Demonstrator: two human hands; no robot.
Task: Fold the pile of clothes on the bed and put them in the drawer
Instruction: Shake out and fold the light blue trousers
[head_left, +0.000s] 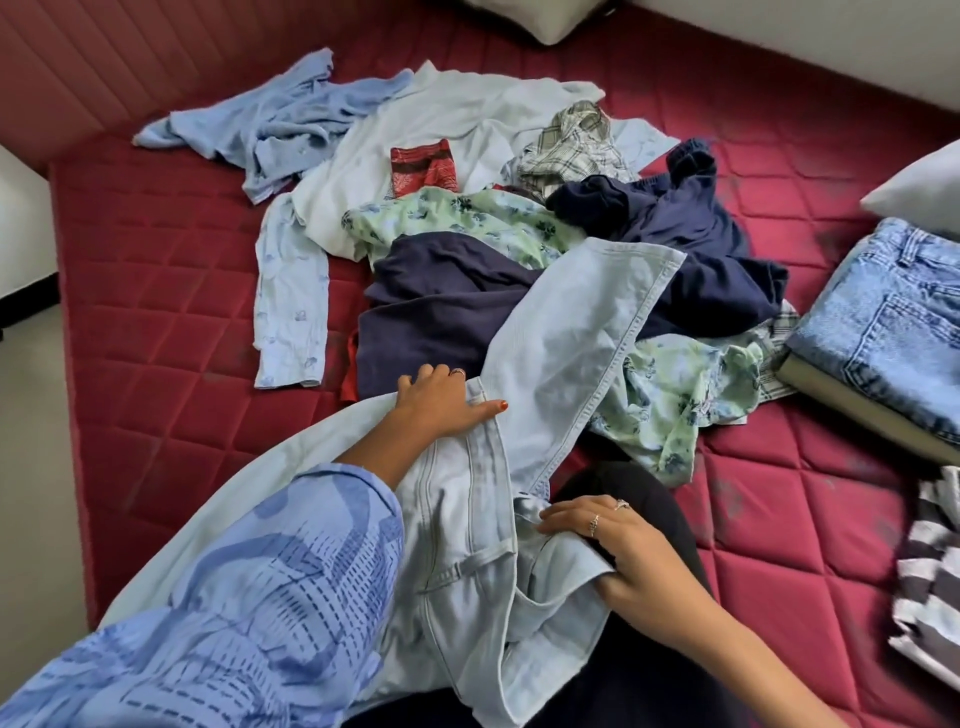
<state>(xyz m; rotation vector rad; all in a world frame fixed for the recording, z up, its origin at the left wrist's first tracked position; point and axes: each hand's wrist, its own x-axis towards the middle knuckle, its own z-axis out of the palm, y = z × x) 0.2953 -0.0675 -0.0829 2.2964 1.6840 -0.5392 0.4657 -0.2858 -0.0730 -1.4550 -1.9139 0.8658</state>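
— While both hands are on the jeans (467, 545), which one actually has them?

— On my reading, the right hand (618, 545); it lies nearest, at the waistband end by the lap, with its thumb tucked under a flap of pale denim and its fingers laid over the top, so it pinches the cloth; the left hand (441, 402) sits further out with fingers spread flat, pressing the seat of the jeans down, gripping nothing.

— And how do the jeans lie?

— Long axis runs away from the person and to the right; waistband close in, between the two hands; one leg (587, 317) stretches up across the pile (467, 208) and ends on the navy cloth (691, 244); so the far hem is well beyond either hand, and the left one is nearer to it.

— So the next move?

— Probably drawing that leg back towards the body to lay the pair straight; that is a guess; the leg overlaps the floral top (670, 395), which might drag along.

— Anything folded yet?

— Darker jeans (893, 322) lie folded at the right edge of the bed (156, 260), a striped piece (930, 566) nearer; no drawer in view.
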